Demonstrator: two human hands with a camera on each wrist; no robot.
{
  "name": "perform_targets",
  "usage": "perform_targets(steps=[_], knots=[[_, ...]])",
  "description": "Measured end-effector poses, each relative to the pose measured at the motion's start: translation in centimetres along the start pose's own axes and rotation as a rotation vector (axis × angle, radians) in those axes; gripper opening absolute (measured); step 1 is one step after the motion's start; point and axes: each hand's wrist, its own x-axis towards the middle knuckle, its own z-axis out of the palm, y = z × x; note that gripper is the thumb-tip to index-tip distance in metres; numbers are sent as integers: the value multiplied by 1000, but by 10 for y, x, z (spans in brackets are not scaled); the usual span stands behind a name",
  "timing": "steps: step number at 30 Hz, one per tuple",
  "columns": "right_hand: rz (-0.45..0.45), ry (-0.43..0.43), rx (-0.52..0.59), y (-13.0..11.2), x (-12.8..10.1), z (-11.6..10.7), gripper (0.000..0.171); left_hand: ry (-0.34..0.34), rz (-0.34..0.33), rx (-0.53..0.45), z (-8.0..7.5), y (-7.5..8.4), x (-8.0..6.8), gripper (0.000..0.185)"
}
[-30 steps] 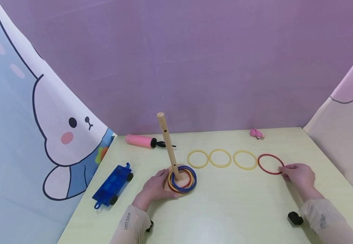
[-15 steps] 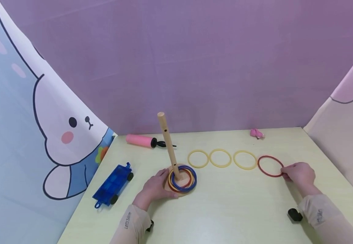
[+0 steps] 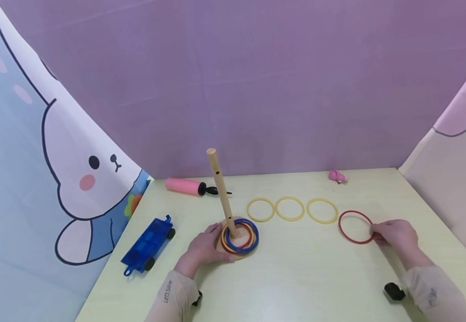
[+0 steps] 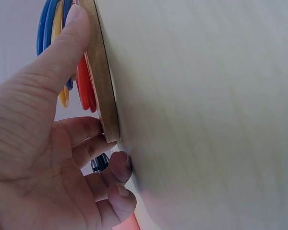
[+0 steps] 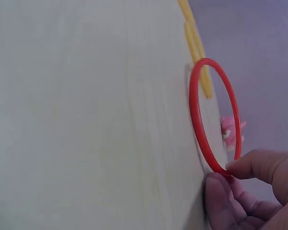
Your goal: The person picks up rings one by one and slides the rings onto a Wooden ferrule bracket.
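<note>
Hands rest on a pale table [image 3: 297, 281] before purple backdrop [image 3: 257, 80].

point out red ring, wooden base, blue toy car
red ring [image 3: 340, 230]: head view, left arc of the rim.
wooden base [image 4: 104, 76]: left wrist view, its edge.
blue toy car [image 3: 146, 244]: head view, middle of the body.
</note>
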Motion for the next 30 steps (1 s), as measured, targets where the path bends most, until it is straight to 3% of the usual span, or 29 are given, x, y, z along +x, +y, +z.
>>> perform_targets(steps=[3, 6, 16, 30], knots=[[13, -89, 161, -4, -5, 4, 32, 3, 4, 3, -2, 0, -1, 114], [7, -157, 251, -9, -10, 9, 30, 8, 12, 9, -2, 0, -2, 114], [-95, -259, 349, -37, -27, 32, 22, 8, 9, -1, 0, -1, -1, 113], [-217, -344, 356, -71, -50, 65, 29, 5, 4, 10, 0, 0, 0, 114]])
